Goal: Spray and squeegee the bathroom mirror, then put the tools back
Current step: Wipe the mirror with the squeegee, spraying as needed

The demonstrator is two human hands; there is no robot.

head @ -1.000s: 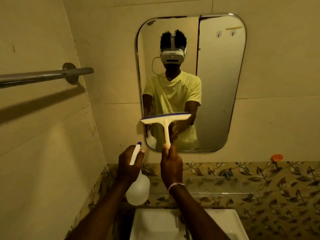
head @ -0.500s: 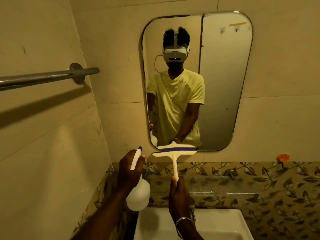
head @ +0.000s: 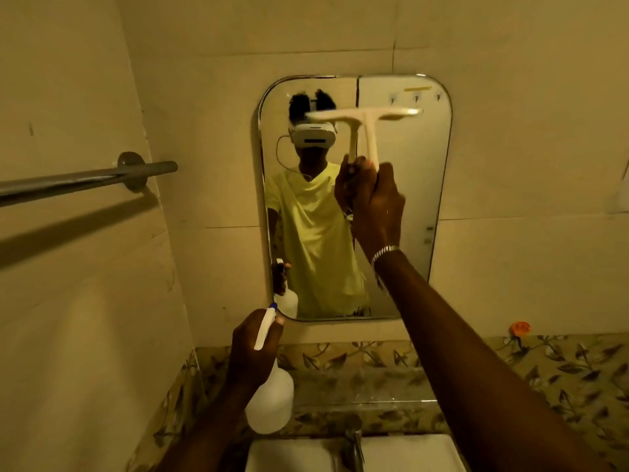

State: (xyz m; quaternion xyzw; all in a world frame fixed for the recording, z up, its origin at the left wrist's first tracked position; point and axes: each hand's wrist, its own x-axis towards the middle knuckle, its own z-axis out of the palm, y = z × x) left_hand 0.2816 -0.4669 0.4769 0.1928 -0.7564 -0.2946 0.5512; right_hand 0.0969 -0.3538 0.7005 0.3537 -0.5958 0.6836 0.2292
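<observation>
A rounded rectangular mirror [head: 408,233] hangs on the tiled wall ahead. My right hand [head: 372,199] grips the handle of a cream squeegee [head: 366,117], whose blade lies flat against the upper part of the glass. Below the mirror's lower left corner, my left hand [head: 248,349] holds a white spray bottle [head: 270,407] by its neck, with the blue-tipped nozzle pointing up toward the mirror. The mirror reflects a person in a yellow shirt.
A chrome towel bar [head: 85,180] juts from the left wall at mirror height. A white sink [head: 408,453] with a metal tap [head: 355,444] sits at the bottom, behind it a leaf-patterned ledge [head: 544,369]. An orange object [head: 520,328] rests on the ledge's right.
My right hand has raised the squeegee from below the mirror's bottom edge to its upper part. The left hand with the spray bottle has stayed put. The view has tilted up.
</observation>
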